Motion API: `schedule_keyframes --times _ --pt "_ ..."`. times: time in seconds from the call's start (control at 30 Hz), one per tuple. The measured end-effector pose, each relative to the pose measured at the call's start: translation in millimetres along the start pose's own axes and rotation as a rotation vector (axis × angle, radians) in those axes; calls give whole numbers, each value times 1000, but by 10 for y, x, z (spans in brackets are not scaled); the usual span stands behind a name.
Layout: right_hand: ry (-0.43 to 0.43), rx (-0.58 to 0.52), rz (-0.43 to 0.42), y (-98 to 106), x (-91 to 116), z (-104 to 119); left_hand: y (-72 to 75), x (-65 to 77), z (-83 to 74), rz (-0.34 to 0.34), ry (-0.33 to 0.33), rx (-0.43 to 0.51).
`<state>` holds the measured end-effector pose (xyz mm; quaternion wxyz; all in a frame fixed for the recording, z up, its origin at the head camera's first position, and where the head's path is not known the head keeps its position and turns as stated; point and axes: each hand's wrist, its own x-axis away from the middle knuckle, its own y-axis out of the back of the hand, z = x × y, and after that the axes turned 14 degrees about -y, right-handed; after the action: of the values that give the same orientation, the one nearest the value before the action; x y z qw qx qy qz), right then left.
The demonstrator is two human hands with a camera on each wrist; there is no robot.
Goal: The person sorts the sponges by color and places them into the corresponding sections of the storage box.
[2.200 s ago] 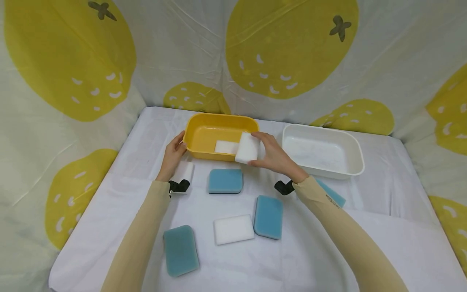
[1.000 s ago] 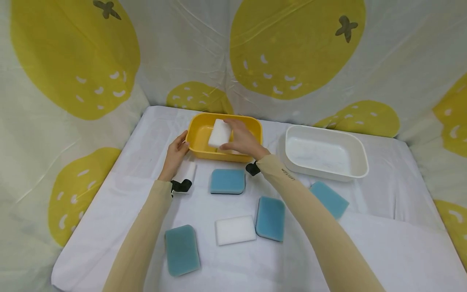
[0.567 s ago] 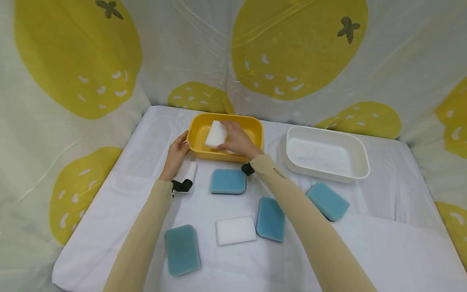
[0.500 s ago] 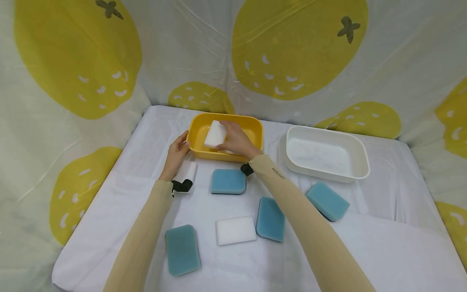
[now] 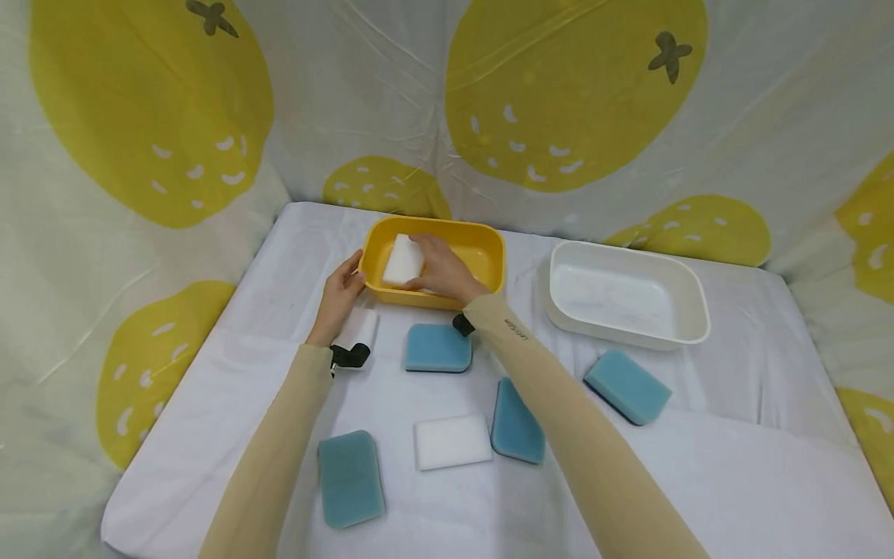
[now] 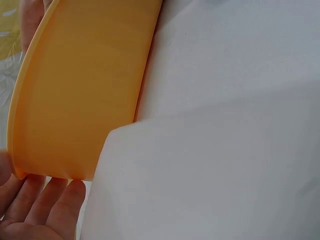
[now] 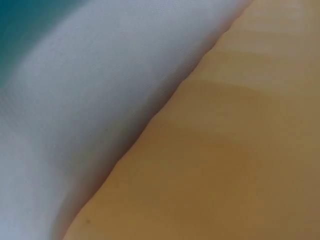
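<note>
My right hand (image 5: 443,269) reaches into the yellow plastic tub (image 5: 489,264) and pinches a white sponge (image 5: 403,260) between thumb and fingers. The sponge is tilted toward the tub's left end. Another white sponge in the tub is mostly hidden by this hand. At the left end of the tub, my left hand (image 5: 337,299) holds the rim and wall from outside; its fingertips (image 6: 75,192) bend against the wall in the left wrist view. Beside the left wrist lies a white block (image 5: 367,330), large in the left wrist view. The right wrist view is mostly blurred, close-up surfaces.
A white tub (image 5: 615,299) stands to the right. In front lie a blue sponge (image 5: 438,347) near the yellow tub, a second blue sponge (image 5: 515,427) beside a white sponge (image 5: 452,442), a teal sponge (image 5: 351,477) at left, and another blue sponge (image 5: 628,387) at right.
My right hand has carried the white sponge from over the yellow tub's front right rim leftward and down into the tub. My left hand has stayed at the tub's left end.
</note>
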<state>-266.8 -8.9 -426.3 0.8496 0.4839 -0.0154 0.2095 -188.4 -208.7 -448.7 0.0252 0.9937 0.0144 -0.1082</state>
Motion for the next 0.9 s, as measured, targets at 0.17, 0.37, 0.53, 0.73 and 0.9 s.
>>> schedule_keyframes --times 0.17,0.37,0.53,0.73,0.9 --pt "12 47 8 -15 -25 16 -28 34 -159 11 3 9" --pt "21 55 21 -32 -49 7 -39 50 -197 16 5 -9" --pt "23 47 32 -54 -70 -1 -17 17 -34 6 -8 -15" --pt "26 56 60 -54 -74 13 -31 34 -125 12 -1 5" --pt "38 70 72 -48 -57 27 -37 56 -200 18 -1 11"
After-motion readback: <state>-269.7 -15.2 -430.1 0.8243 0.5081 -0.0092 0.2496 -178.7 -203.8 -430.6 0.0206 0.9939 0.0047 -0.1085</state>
